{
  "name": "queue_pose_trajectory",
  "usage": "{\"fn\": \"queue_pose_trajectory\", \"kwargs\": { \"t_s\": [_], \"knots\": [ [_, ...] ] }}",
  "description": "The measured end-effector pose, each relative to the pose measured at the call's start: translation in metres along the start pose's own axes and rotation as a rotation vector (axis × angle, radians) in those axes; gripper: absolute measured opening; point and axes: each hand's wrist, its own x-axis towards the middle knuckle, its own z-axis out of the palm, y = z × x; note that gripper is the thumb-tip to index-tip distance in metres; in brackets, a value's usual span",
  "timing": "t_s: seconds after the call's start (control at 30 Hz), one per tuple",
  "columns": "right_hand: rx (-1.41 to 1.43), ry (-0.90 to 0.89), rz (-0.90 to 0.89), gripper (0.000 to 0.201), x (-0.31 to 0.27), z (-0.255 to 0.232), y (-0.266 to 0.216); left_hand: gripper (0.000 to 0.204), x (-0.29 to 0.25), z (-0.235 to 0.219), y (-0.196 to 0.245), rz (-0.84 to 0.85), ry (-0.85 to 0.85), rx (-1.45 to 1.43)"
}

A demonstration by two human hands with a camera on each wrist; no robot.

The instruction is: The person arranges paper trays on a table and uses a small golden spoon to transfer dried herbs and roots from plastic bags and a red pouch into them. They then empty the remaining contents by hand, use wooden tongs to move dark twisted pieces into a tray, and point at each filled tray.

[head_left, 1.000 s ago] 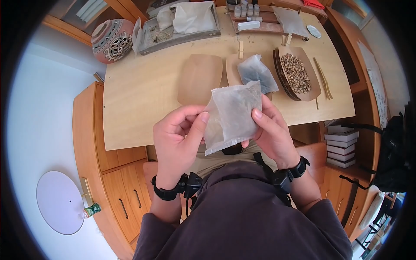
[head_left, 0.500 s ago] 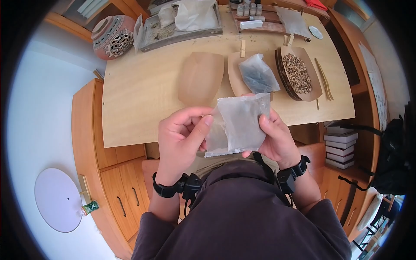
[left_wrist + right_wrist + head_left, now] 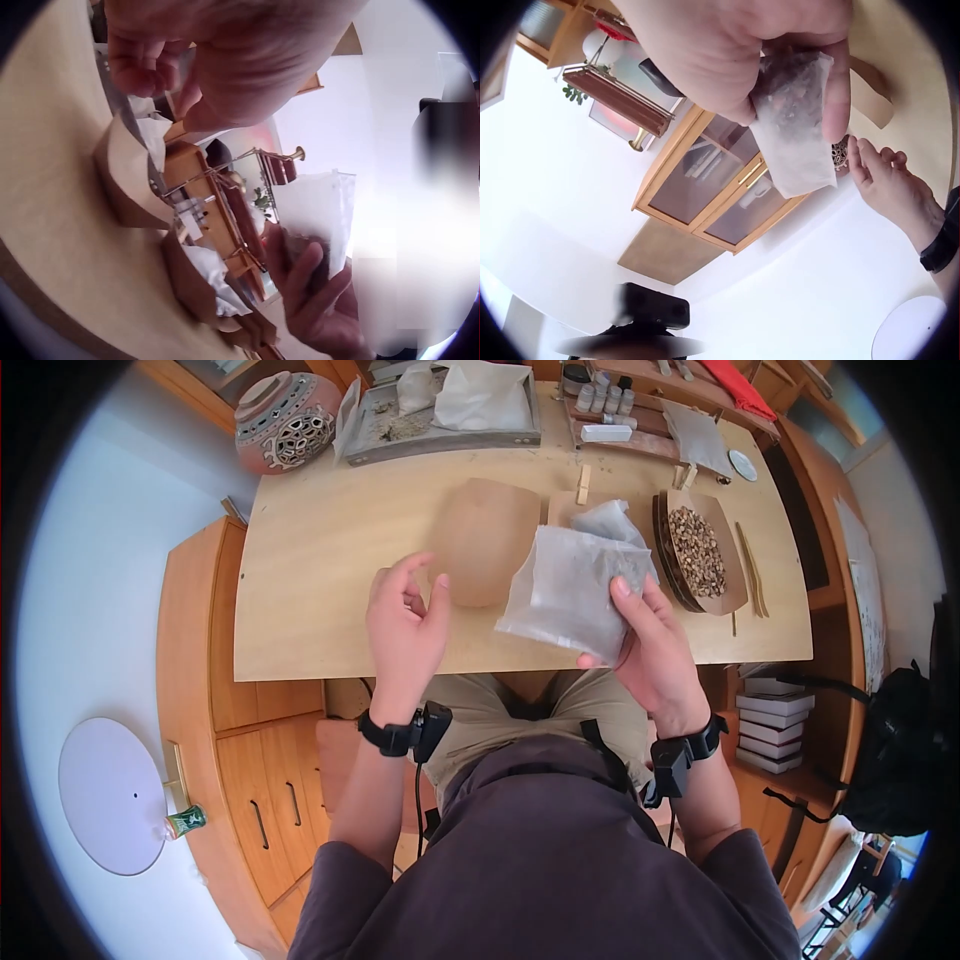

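My right hand (image 3: 650, 640) pinches a translucent white filter bag (image 3: 560, 585) by its right end, thumb on top. Dark contents show gathered near those fingers in the right wrist view, where the bag (image 3: 799, 150) hangs with its pale end away from the hand. Left of the bag and apart from it, my left hand (image 3: 408, 620) hovers over the table's front part with loosely bent fingers, holding nothing. Behind the held bag, a second filter bag (image 3: 615, 518) lies in the middle brown paper tray (image 3: 562, 508), partly hidden.
Another brown paper tray (image 3: 490, 540) lies to the left. Stacked trays at right hold chopped brown pieces (image 3: 697, 550), with brass-coloured tongs (image 3: 752, 570) beside them. Along the back stand a patterned pot (image 3: 288, 425), a grey wooden tray (image 3: 440, 447) and small bottles (image 3: 605, 398).
My left hand has let go of the bag's left edge and drawn away to the left. The right hand keeps the bag, now tilted and slightly higher over the table.
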Motion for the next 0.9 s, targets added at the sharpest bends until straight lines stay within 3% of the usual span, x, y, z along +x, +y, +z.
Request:
{"fn": "queue_pose_trajectory", "kwargs": {
  "t_s": [0.1, 0.2, 0.3, 0.37, 0.47, 0.57, 0.77, 0.87, 0.9],
  "knots": [
    [-0.089, 0.059, -0.018, 0.044, 0.014, 0.006, -0.01, 0.036, 0.004, 0.01, -0.023, -0.072, 0.064, 0.063],
    [-0.16, 0.069, -0.024, 0.042, 0.032, 0.011, -0.017, 0.039, 0.003, 0.024, -0.038, -0.123, 0.025, -0.102],
    [-0.271, 0.085, -0.026, 0.042, 0.055, 0.017, -0.019, 0.039, -0.003, 0.03, -0.045, -0.117, 0.024, -0.266],
    [-0.375, 0.088, -0.019, 0.045, 0.073, 0.019, -0.018, 0.04, -0.005, 0.031, -0.048, -0.065, -0.001, -0.228],
    [-0.667, 0.042, 0.033, 0.051, 0.104, 0.021, -0.016, 0.039, -0.005, 0.031, -0.052, -0.047, -0.01, -0.251],
    [-0.947, -0.012, -0.024, 0.063, 0.127, 0.024, -0.014, 0.036, -0.006, 0.031, -0.052, -0.058, -0.021, -0.252],
    [-1.283, -0.005, -0.062, 0.073, 0.136, 0.065, -0.024, 0.03, -0.007, 0.03, -0.048, -0.061, -0.011, -0.317],
    [-1.46, -0.014, -0.189, 0.072, 0.13, 0.081, -0.03, 0.024, -0.007, 0.028, -0.045, -0.068, -0.03, -0.287],
    [-1.567, -0.034, -0.366, 0.071, 0.132, 0.075, -0.028, 0.022, -0.007, 0.028, -0.045, -0.071, -0.035, -0.275]
  ]
}}
